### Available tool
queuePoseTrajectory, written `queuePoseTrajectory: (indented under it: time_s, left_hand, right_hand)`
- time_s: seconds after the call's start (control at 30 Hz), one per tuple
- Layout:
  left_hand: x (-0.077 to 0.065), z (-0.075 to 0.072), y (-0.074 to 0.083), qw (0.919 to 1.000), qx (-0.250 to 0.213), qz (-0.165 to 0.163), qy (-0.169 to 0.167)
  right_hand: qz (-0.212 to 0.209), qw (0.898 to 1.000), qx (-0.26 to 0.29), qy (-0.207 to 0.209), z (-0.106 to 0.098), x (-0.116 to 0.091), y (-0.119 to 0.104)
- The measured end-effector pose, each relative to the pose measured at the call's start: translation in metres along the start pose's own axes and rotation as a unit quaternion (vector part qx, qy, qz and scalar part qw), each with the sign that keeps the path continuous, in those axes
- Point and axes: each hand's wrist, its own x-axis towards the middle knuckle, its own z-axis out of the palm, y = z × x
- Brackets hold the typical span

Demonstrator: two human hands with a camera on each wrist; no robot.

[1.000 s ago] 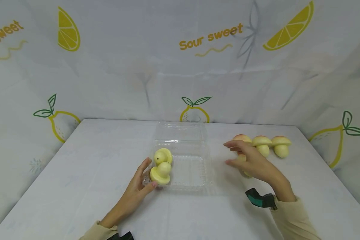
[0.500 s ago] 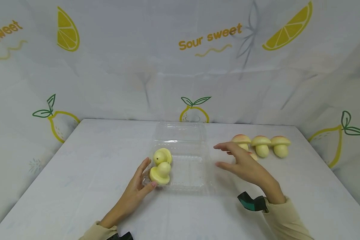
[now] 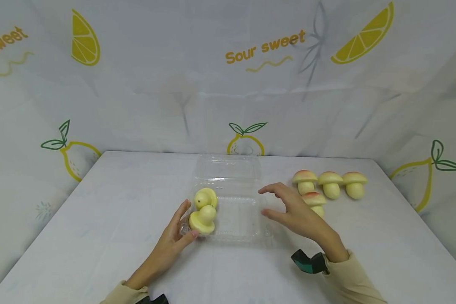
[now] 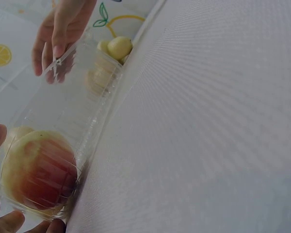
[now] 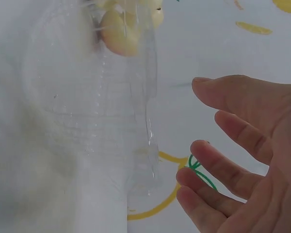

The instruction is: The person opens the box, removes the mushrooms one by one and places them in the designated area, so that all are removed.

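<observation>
A clear plastic clamshell box (image 3: 237, 215) lies with its lid (image 3: 228, 166) folded back on the table. At its left end sit two pale yellow toy mushrooms (image 3: 202, 219), one behind the other; a red-blushed cap (image 4: 41, 170) shows through the plastic in the left wrist view. My left hand (image 3: 172, 236) holds that end of the box, thumb at the front corner and fingers along the side. Over the box's right edge hovers my right hand (image 3: 296, 211), thumb and fingers spread apart, nothing between them. In the right wrist view, the right hand (image 5: 247, 155) is apart from the plastic.
Several more toy mushrooms (image 3: 330, 184) stand at the right of the white-covered table (image 3: 228, 274), three in a row and one toy mushroom (image 3: 314, 202) in front, close behind the right hand. A white lemon-print cloth (image 3: 156, 105) hangs behind.
My right hand has moved left, away from the toy mushrooms toward the box, uncovering the ones it hid. The left hand, the box and the two toy mushrooms inside have stayed put.
</observation>
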Motion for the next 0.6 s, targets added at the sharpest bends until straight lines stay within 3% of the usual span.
queuePoseTrajectory:
  time_s: [0.6]
  left_hand:
    - [0.0, 0.001, 0.0, 1.0, -0.002, -0.004, -0.001]
  right_hand:
    - [-0.058, 0.998, 0.0, -0.025, 0.032, 0.006, -0.012]
